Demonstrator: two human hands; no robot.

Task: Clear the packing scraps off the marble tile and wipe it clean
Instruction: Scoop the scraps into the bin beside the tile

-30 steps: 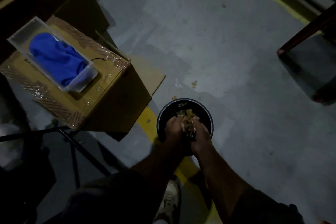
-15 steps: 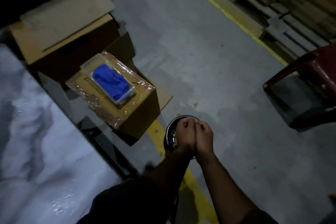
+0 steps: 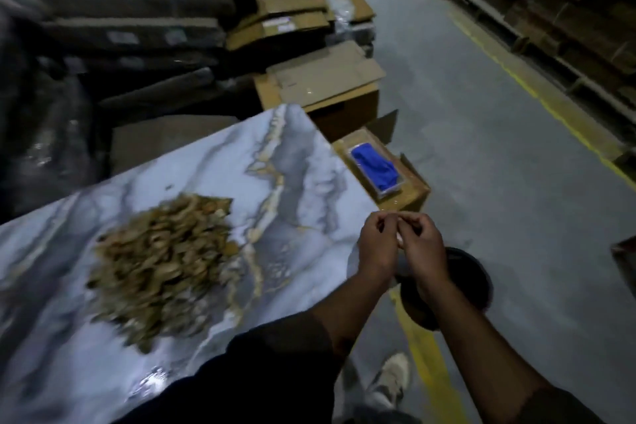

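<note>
A heap of tan packing scraps [image 3: 161, 262] is seen lying on the marble tile [image 3: 296, 162], toward its near-left part, and the heap is blurred by camera motion. The tile's grey-white, gold-veined face is left bare to the right of the heap.

Both hands are held together in the air just past the tile's right edge, above a dark round bin [image 3: 461, 282] that stands on the grey floor [image 3: 481, 134]. The left hand [image 3: 377, 244] is shown with its fingers curled inward; the right hand [image 3: 421, 244] is curled likewise, and the two are touching at the fingertips. Something pale may be pinched between them, but this cannot be told for certain in the dim, smeared view.

Beyond the hands, a blue cloth [image 3: 375, 165] is seen lying in a clear tray [image 3: 388, 190], which is set on top of a cardboard box [image 3: 414, 194] just beside the tile's right edge. Flattened cardboard [image 3: 323, 79] is stacked behind the tile's far corner. A yellow line [image 3: 430, 365] is painted on the floor below the bin, and a pale shoe [image 3: 390, 379] is visible beside it.
</note>
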